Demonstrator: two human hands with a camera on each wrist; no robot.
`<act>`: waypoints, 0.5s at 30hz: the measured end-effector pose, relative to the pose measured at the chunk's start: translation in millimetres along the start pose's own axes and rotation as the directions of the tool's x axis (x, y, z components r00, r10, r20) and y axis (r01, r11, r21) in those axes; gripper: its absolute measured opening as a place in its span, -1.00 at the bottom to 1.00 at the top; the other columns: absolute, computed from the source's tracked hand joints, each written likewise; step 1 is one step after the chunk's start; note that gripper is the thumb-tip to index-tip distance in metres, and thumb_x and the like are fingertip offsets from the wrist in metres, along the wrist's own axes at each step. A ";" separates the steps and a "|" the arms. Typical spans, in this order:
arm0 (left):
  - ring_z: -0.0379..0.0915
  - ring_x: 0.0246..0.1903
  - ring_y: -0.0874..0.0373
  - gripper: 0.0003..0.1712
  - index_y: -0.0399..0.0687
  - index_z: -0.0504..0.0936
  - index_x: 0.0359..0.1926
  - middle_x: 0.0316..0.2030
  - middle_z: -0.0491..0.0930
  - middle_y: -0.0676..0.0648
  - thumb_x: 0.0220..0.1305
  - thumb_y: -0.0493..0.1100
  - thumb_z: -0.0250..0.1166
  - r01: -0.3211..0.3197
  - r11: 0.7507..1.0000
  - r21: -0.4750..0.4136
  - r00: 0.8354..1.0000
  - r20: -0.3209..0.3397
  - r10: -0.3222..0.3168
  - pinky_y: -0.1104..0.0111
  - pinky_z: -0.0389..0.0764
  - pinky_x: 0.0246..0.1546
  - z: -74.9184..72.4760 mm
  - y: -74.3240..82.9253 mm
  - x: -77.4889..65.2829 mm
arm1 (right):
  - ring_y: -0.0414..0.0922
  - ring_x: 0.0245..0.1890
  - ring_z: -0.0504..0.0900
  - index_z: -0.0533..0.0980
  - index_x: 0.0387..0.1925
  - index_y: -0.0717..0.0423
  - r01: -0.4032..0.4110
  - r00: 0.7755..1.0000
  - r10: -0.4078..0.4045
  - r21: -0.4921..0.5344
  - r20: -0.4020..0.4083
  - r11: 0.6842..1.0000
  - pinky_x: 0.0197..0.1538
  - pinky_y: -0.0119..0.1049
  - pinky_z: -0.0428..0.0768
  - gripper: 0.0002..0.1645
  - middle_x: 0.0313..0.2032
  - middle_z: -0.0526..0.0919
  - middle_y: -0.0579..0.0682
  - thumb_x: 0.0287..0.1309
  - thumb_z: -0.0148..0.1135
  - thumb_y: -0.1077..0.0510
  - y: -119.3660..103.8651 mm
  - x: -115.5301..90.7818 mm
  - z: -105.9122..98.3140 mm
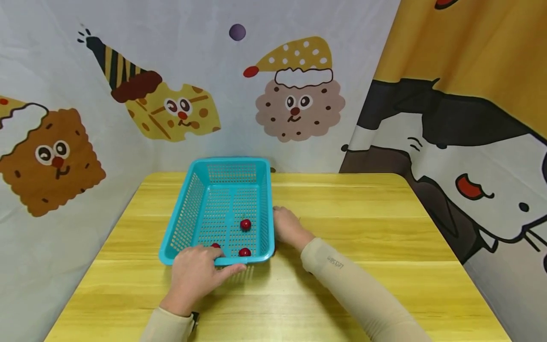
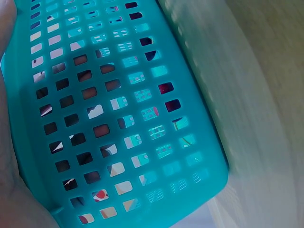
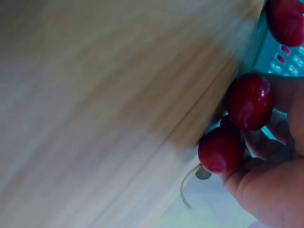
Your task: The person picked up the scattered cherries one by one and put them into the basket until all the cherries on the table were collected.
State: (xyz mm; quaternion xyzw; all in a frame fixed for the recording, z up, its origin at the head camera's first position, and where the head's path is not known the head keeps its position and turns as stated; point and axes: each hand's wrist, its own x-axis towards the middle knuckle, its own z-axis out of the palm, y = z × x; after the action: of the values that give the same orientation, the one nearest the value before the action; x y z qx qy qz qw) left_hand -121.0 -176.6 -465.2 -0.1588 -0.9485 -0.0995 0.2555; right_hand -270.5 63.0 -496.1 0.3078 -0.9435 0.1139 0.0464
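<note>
At 7 o'clock of the turquoise basket [image 1: 222, 199], its near rim is gripped by the left hand [image 1: 196, 273], thumb outside and fingers inside. Three cherries [image 1: 245, 224] are lying in the basket near that rim. At 3 o'clock, beside the wall, two more cherries [image 3: 235, 128] are held in the curled right hand [image 1: 288, 228]. The collecting step is judged to be in progress. Next, the right hand should be lifted over the rim and the cherries released.
</note>
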 end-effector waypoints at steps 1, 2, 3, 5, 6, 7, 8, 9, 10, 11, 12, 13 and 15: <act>0.33 -0.78 0.13 -0.34 0.20 0.55 -0.72 -0.81 0.37 0.18 -0.30 0.64 0.34 -0.002 1.000 0.001 1.000 0.000 0.002 0.30 0.21 -0.83 0.0 0.2 0.1 | 0.01 -0.30 0.58 0.60 -0.35 0.12 0.003 1.000 -0.003 0.016 0.006 1.000 -0.17 -0.06 0.62 -0.89 -0.32 0.64 0.06 0.12 0.18 0.31 1.2 0.5 -1.0; 0.34 -0.77 0.12 -0.34 0.20 0.57 -0.72 -0.80 0.38 0.17 -0.30 0.64 0.34 -0.004 1.000 0.003 1.000 0.001 0.004 0.30 0.22 -0.82 -0.1 0.5 0.3 | -0.01 -0.32 0.59 0.59 -0.36 0.12 0.001 1.000 -0.002 0.038 0.014 0.999 -0.20 -0.08 0.62 -0.90 -0.35 0.64 0.05 0.12 0.17 0.32 2.4 0.8 -2.7; 0.35 -0.77 0.12 -0.34 0.19 0.58 -0.71 -0.80 0.40 0.16 -0.30 0.64 0.33 -0.007 1.000 0.003 1.000 0.002 0.007 0.30 0.23 -0.82 -0.2 0.8 0.5 | -0.03 -0.34 0.59 0.58 -0.38 0.11 -0.002 1.000 0.001 0.060 0.020 0.998 -0.22 -0.09 0.63 -0.91 -0.37 0.63 0.03 0.13 0.17 0.31 3.7 1.4 -4.9; 0.36 -0.77 0.12 -0.33 0.18 0.60 -0.70 -0.79 0.43 0.15 -0.29 0.64 0.33 -0.009 1.000 0.005 1.000 0.002 0.009 0.30 0.23 -0.83 -0.2 1.0 0.8 | -0.07 -0.36 0.59 0.56 -0.39 0.09 -0.020 0.999 0.017 0.111 0.029 0.994 -0.23 -0.12 0.64 -0.93 -0.39 0.64 0.00 0.17 0.18 0.28 5.7 2.9 -11.9; 0.35 -0.77 0.11 -0.33 0.18 0.60 -0.69 -0.79 0.43 0.15 -0.29 0.65 0.33 -0.010 1.000 0.005 1.000 0.003 0.010 0.29 0.23 -0.83 -0.2 1.1 0.9 | -0.09 -0.35 0.59 0.55 -0.39 0.08 -0.031 0.999 0.028 0.131 0.026 0.991 -0.22 -0.12 0.63 -0.94 -0.39 0.64 0.00 0.19 0.19 0.26 6.7 4.0 -16.2; 0.35 -0.77 0.12 -0.33 0.19 0.60 -0.69 -0.79 0.43 0.15 -0.28 0.65 0.32 -0.009 1.000 0.006 1.000 0.004 0.009 0.30 0.23 -0.83 -0.5 1.2 1.1 | -0.10 -0.33 0.59 0.55 -0.37 0.07 -0.048 0.999 0.046 0.148 0.017 0.988 -0.20 -0.13 0.63 -0.95 -0.37 0.64 -0.01 0.22 0.20 0.23 7.5 5.3 -20.9; 0.35 -0.77 0.12 -0.32 0.19 0.60 -0.69 -0.79 0.43 0.16 -0.28 0.66 0.31 -0.007 1.000 0.008 1.000 0.007 0.007 0.30 0.23 -0.83 -0.7 1.2 1.3 | -0.10 -0.30 0.59 0.56 -0.34 0.07 -0.067 0.998 0.068 0.157 -0.004 0.985 -0.17 -0.13 0.62 -0.95 -0.34 0.65 -0.01 0.25 0.21 0.20 8.2 6.6 -25.8; 0.35 -0.78 0.12 -0.32 0.19 0.60 -0.69 -0.79 0.43 0.16 -0.27 0.66 0.30 -0.007 1.000 0.010 1.000 0.009 0.007 0.30 0.23 -0.83 -0.7 1.1 1.4 | -0.09 -0.25 0.59 0.59 -0.28 0.09 -0.087 0.995 0.094 0.168 -0.037 0.982 -0.14 -0.12 0.61 -0.93 -0.29 0.67 0.00 0.27 0.22 0.18 8.5 8.1 -30.9; 0.35 -0.78 0.12 -0.32 0.19 0.61 -0.69 -0.79 0.43 0.16 -0.26 0.66 0.29 -0.007 1.000 0.011 1.000 0.012 0.007 0.30 0.23 -0.83 -0.7 1.0 1.4 | -0.08 -0.21 0.58 0.60 -0.22 0.12 -0.110 0.989 0.126 0.186 -0.075 0.976 -0.10 -0.10 0.60 -0.89 -0.24 0.67 0.01 0.29 0.23 0.17 8.4 9.4 -36.2; 0.35 -0.78 0.12 -0.31 0.19 0.61 -0.68 -0.78 0.44 0.16 -0.26 0.67 0.28 -0.007 1.000 0.014 1.000 0.014 0.007 0.30 0.23 -0.83 -0.8 0.9 1.5 | -0.07 -0.19 0.57 0.61 -0.15 0.13 -0.130 0.980 0.156 0.203 -0.120 0.970 -0.09 -0.08 0.59 -0.85 -0.20 0.67 0.02 0.29 0.24 0.17 7.9 10.6 -41.3; 0.35 -0.78 0.12 -0.31 0.18 0.62 -0.68 -0.78 0.45 0.15 -0.25 0.67 0.27 -0.008 1.000 0.016 1.000 0.017 0.007 0.31 0.23 -0.83 -0.7 0.7 1.4 | -0.07 -0.17 0.56 0.61 -0.09 0.14 -0.154 0.967 0.194 0.225 -0.166 0.962 -0.09 -0.09 0.59 -0.80 -0.18 0.66 0.02 0.30 0.25 0.16 6.7 11.4 -46.4; 0.35 -0.78 0.12 -0.30 0.18 0.62 -0.67 -0.78 0.45 0.15 -0.25 0.68 0.26 -0.007 1.000 0.019 1.000 0.020 0.007 0.31 0.22 -0.83 -0.6 0.6 1.4 | -0.07 -0.15 0.54 0.61 -0.03 0.15 -0.168 0.952 0.223 0.249 -0.211 0.954 -0.09 -0.09 0.59 -0.75 -0.16 0.66 0.02 0.30 0.26 0.15 4.8 11.9 -51.4; 0.35 -0.78 0.12 -0.30 0.18 0.63 -0.67 -0.78 0.45 0.15 -0.24 0.68 0.26 -0.007 1.000 0.022 1.000 0.027 0.006 0.32 0.22 -0.84 -0.1 0.3 1.1 | -0.08 -0.13 0.52 0.59 0.06 0.16 -0.168 0.919 0.257 0.295 -0.298 0.941 -0.09 -0.09 0.58 -0.66 -0.12 0.65 0.02 0.29 0.29 0.14 -1.6 12.0 -61.0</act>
State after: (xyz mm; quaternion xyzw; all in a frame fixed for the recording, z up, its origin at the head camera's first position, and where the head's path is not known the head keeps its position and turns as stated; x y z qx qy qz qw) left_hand -121.8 -176.1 -464.5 -0.1603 -0.9524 -0.0860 0.2446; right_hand -278.2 69.8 -434.7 0.1826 -0.9264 0.2928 0.1504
